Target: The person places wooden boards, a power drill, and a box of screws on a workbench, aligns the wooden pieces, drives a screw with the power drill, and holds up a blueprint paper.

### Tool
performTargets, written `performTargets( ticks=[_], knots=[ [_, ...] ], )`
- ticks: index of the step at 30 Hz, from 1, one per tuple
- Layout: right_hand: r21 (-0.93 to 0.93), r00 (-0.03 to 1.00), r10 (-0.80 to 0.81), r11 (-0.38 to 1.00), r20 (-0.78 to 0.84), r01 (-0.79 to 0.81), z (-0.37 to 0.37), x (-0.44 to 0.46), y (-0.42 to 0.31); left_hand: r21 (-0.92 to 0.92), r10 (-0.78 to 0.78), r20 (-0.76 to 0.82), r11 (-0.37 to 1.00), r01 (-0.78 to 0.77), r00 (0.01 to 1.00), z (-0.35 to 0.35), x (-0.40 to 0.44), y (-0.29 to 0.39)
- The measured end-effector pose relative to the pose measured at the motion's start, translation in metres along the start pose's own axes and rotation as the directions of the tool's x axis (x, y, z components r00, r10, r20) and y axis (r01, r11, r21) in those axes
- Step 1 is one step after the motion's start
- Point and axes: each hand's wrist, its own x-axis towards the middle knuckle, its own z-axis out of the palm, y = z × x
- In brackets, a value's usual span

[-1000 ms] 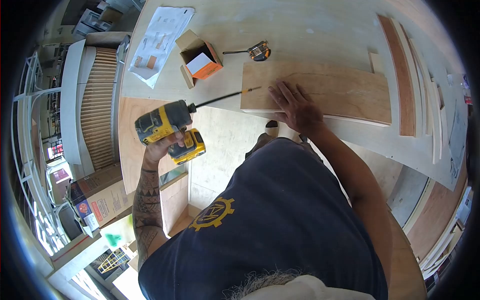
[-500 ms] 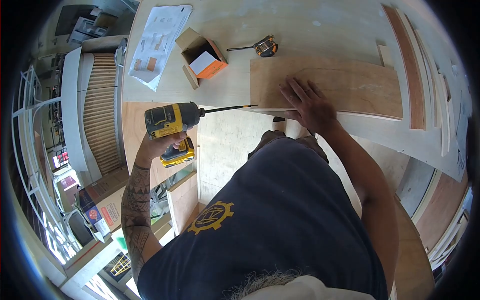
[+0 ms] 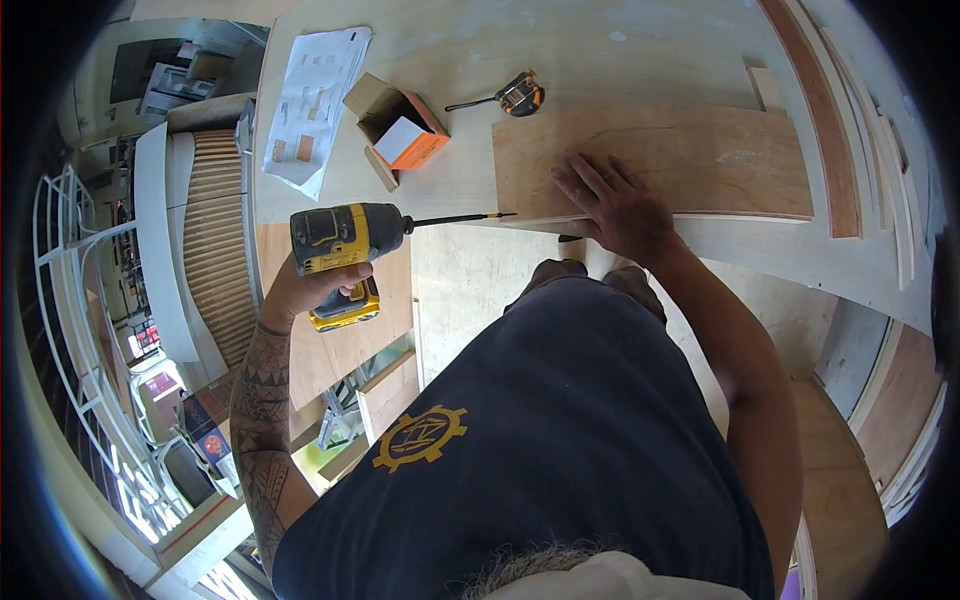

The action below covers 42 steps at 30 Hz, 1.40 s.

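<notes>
A yellow and black cordless impact driver (image 3: 345, 238) is in my left hand (image 3: 318, 290), with the fingers wrapped round its grip. Its long bit points right, the tip at the near left part of a wooden board (image 3: 720, 160); whether it touches the wood I cannot tell. My right hand (image 3: 625, 212) lies on top of this board near its front edge, fingers stretched out and slightly apart, thumb by the edge. The board lies along the near side of the worktable (image 3: 420, 40).
An open orange cardboard box (image 3: 418, 152), printed sheets (image 3: 318, 100) and a tape measure (image 3: 521, 94) lie on the table beyond the driver. Wood strips (image 3: 830, 150) are stacked at the right. A slatted panel (image 3: 215, 230) stands at the left.
The whole view has shifted slightly. The driver remains in my left hand with its bit tip near the board's left end, and my right hand stays on the board.
</notes>
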Motion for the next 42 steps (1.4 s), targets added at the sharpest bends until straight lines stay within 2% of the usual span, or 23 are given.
performTargets(
  ticks=[2, 4, 7, 11, 13, 17, 19, 21, 23, 36, 42],
  knots=[
    [0.011, 1.000, 0.005, 1.000, 0.003, -0.005, -0.001, 0.000, 0.000, 0.011, -0.009, 0.008, 1.000, 0.009, 1.000, -0.002, 0.001, 0.004],
    [0.018, 1.000, -0.006, 1.000, -0.008, 0.006, -0.002, 0.000, 0.001, -0.007, 0.047, 0.052, 0.999, -0.046, 0.998, -0.005, 0.002, 0.006],
    [0.033, 0.999, -0.013, 0.999, -0.050, 0.015, -0.003, 0.000, 0.001, 0.085, 0.019, 0.011, 0.996, -0.020, 1.000, -0.003, 0.001, 0.016],
    [0.057, 0.997, -0.015, 0.998, -0.077, 0.019, -0.002, 0.000, 0.002, 0.064, 0.007, 0.031, 0.998, -0.009, 1.000, -0.003, 0.001, 0.025],
    [0.047, 0.997, -0.026, 0.998, -0.069, 0.029, -0.002, 0.000, 0.002, 0.166, 0.002, -0.019, 0.986, 0.001, 1.000, 0.002, 0.000, 0.037],
    [0.054, 0.996, -0.026, 0.998, -0.091, 0.031, -0.001, 0.001, 0.002, 0.110, -0.022, 0.042, 0.994, 0.018, 0.999, 0.008, 0.007, 0.079],
    [0.049, 0.995, -0.022, 0.998, -0.093, 0.027, 0.000, 0.000, 0.002, 0.191, -0.162, 0.076, 0.971, 0.145, 0.984, 0.005, 0.012, 0.095],
    [0.027, 0.995, -0.028, 0.999, -0.093, 0.030, -0.004, 0.001, 0.002, 0.191, -0.177, 0.068, 0.968, 0.161, 0.982, 0.012, 0.010, 0.120],
    [0.008, 0.995, -0.030, 0.999, -0.093, 0.031, -0.003, 0.002, 0.002, 0.430, -0.210, 0.042, 0.887, 0.172, 0.977, 0.015, 0.010, 0.135],
    [-0.016, 0.990, -0.049, 0.999, -0.129, 0.047, -0.002, 0.001, 0.004, 0.511, -0.268, 0.044, 0.834, 0.209, 0.962, 0.027, 0.018, 0.154],
    [0.012, 0.994, -0.043, 0.999, -0.104, 0.045, 0.001, -0.002, 0.003, 0.474, -0.163, 0.028, 0.871, 0.130, 0.986, 0.043, 0.013, 0.161]
  ],
)
